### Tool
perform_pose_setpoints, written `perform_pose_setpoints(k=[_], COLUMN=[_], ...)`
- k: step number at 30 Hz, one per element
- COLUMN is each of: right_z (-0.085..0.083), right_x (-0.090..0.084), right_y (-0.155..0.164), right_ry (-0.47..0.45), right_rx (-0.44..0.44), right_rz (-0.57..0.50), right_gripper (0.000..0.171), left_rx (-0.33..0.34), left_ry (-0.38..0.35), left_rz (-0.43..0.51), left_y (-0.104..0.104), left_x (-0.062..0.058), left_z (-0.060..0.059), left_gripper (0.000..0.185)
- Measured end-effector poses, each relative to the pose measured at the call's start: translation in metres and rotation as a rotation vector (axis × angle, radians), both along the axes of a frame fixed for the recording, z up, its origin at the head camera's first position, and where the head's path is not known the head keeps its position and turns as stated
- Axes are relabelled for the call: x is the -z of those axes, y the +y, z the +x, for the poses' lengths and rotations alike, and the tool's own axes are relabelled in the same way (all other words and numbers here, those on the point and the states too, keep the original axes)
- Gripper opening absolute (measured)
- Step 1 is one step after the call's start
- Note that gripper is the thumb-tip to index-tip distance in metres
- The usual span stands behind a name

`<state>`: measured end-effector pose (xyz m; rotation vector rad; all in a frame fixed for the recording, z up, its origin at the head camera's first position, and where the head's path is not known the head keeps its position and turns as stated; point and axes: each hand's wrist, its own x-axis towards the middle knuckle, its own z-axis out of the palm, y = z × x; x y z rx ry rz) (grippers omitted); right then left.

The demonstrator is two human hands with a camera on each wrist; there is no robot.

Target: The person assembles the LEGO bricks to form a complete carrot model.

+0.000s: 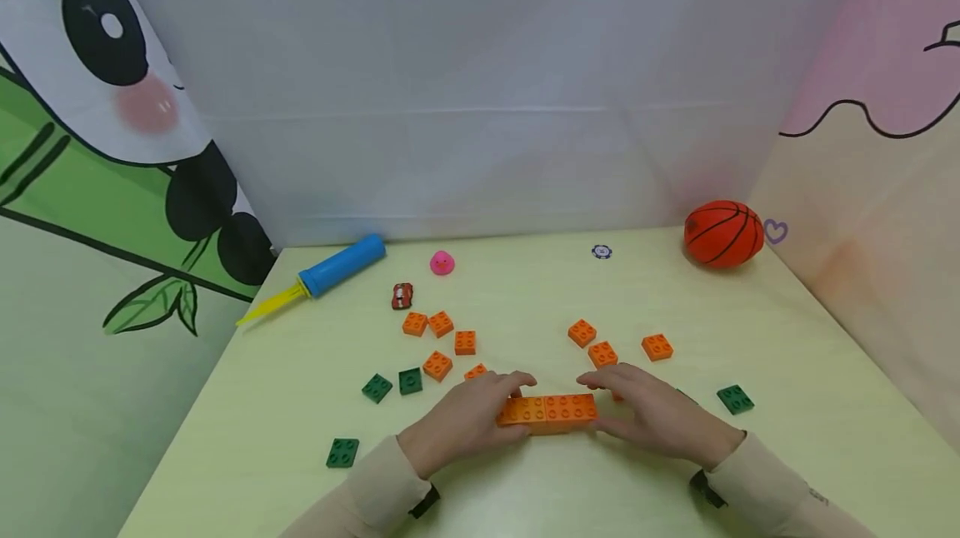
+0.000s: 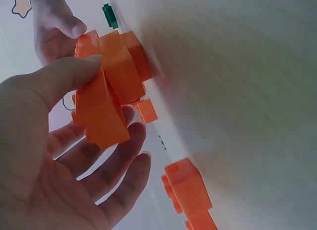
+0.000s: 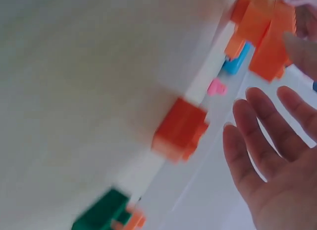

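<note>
Wears pale sleeves nearest the camera, with dark straps at the wrists. Pinches a block of joined orange bricks between thumb and fingers of the left hand, at the near middle of the yellowish worktop. Holds the right hand unclenched, with straight, spread fingers, just beside the block's other end; cannot tell about contact at the thumb. Has loose orange bricks beyond both hands and green bricks to either side. Has, farther back, a blue-and-yellow pump, a red toy car, a pink toy, a round chip and, at right, an orange ball.
</note>
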<state>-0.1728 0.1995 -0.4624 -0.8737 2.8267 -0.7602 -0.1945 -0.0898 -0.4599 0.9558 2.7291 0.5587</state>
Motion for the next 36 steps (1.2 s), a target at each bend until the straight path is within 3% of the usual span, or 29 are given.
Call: perform_pose_setpoints(k=[9, 23, 28, 36], right_z=[-0.011, -0.021, -0.018, 0.001], right_x=[0.003, 0.009, 0.006, -0.014], right_y=[0.026, 0.023, 0.023, 0.007], right_ry=[0.061, 0.052, 0.031, 0.085], right_rx=[0.102, 0.118, 0.11, 0.009], right_rz=[0.063, 0.157, 0.111, -0.114], right_gripper=[0.053, 0.044, 0.043, 0.039], left_rx=[-0.01, -0.016, -0.005, 0.009], left_ry=[-0.036, -0.08, -0.073, -0.073], left_rz=[0.019, 0.073, 0.077, 0.083], left_y=[-0.015, -0.021, -0.022, -0.021], left_x=[-0.001, 0.001, 0.002, 0.003], left_z=[0.001, 0.001, -0.001, -0.001], left_gripper=[0.058, 0.056, 0.055, 0.049])
